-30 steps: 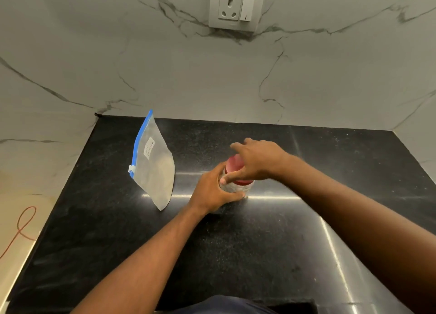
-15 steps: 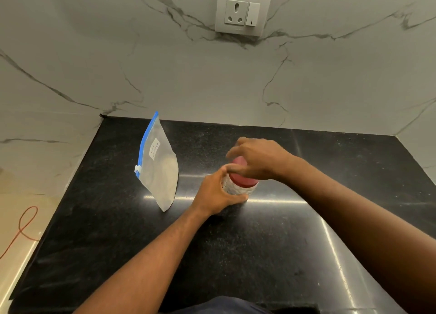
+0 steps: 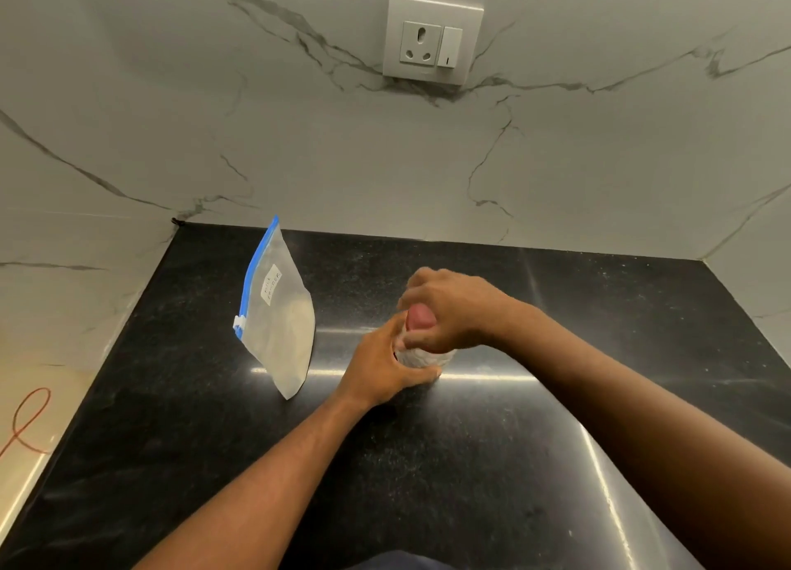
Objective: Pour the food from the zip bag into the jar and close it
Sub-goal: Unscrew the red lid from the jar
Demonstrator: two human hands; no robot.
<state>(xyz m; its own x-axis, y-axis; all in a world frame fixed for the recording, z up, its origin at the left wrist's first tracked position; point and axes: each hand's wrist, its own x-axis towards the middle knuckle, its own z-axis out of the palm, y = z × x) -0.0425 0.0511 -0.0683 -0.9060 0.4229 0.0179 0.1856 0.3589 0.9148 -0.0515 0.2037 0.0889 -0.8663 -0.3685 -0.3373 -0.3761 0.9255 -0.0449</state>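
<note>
A small clear jar (image 3: 421,359) with white contents stands on the black counter (image 3: 471,462) near the middle. My left hand (image 3: 385,370) wraps around its body from the left. My right hand (image 3: 449,312) covers its red lid (image 3: 420,316) from above, fingers curled around the rim; only a small patch of red shows. To the left stands a clear zip bag (image 3: 280,317) with a blue zip strip, a white slider and a white label, apart from both hands. It holds a little pale powder.
White marble walls close the counter at the back and on both sides. A wall socket with a switch (image 3: 433,40) sits above. An orange cord (image 3: 25,424) lies on the floor beyond the counter's left edge.
My right hand has turned on the red lid and now covers more of it. My left hand keeps its hold on the jar. The bag has not moved.
</note>
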